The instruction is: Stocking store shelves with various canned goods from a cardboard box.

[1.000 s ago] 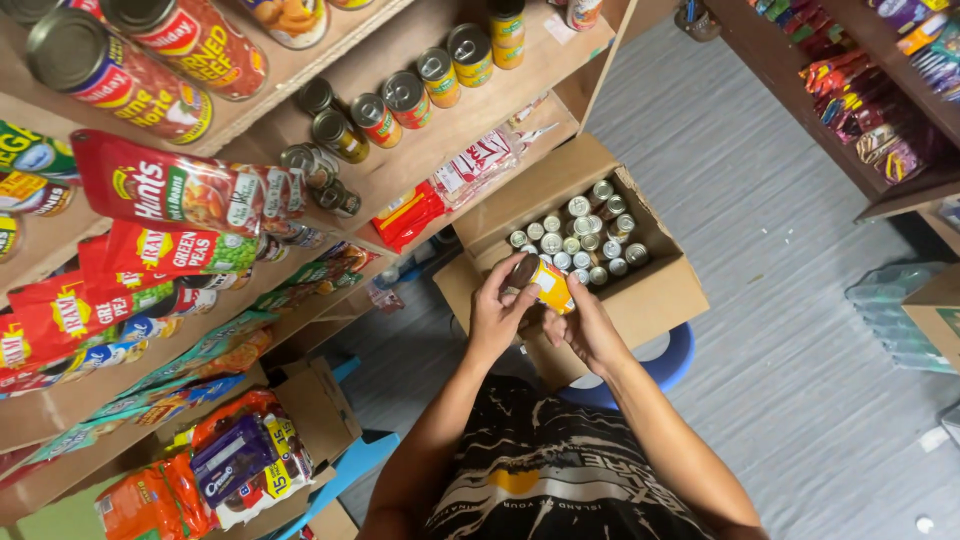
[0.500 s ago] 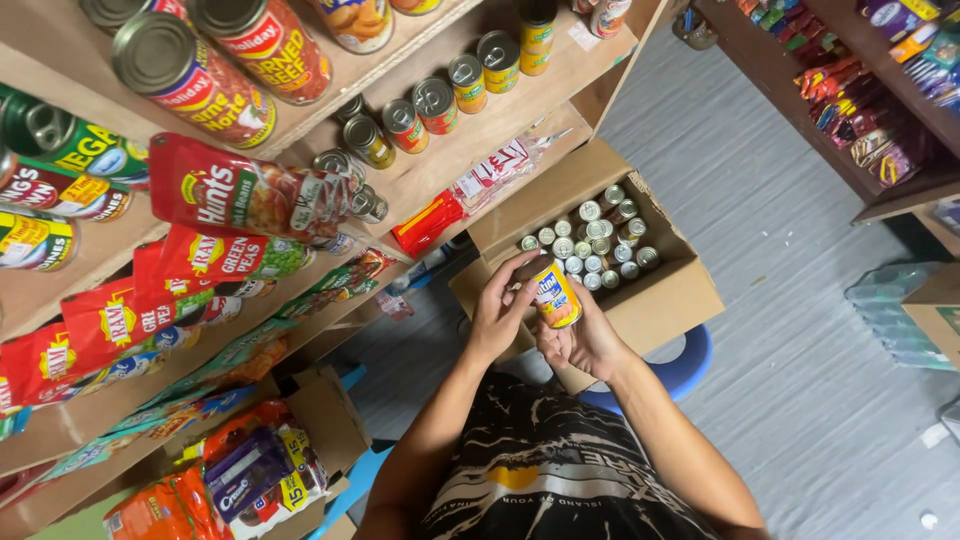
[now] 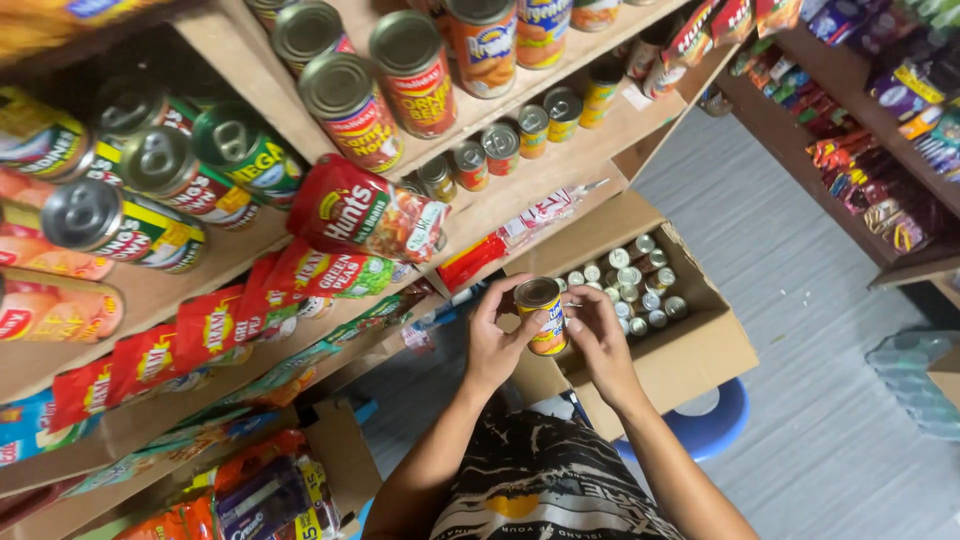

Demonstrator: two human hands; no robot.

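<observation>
Both my hands hold one small yellow-and-orange can (image 3: 543,315) upright in front of me. My left hand (image 3: 498,340) wraps its left side with the thumb near the lid. My right hand (image 3: 597,338) grips its right side. Just behind the can stands an open cardboard box (image 3: 690,350) with several silver-topped cans (image 3: 630,285) inside. The box rests on a blue stool (image 3: 715,425).
Wooden shelves (image 3: 560,165) on my left carry rows of tins (image 3: 500,145) and red sauce pouches (image 3: 365,210). Lower shelves hold snack packets (image 3: 260,495). Another shelf of packets (image 3: 880,190) stands at the right, across a grey floor (image 3: 800,250). A clear plastic container (image 3: 915,385) sits at the right edge.
My head has tilted, so the shelves fill more of the view. The can has turned more upright between my hands, still in front of the box.
</observation>
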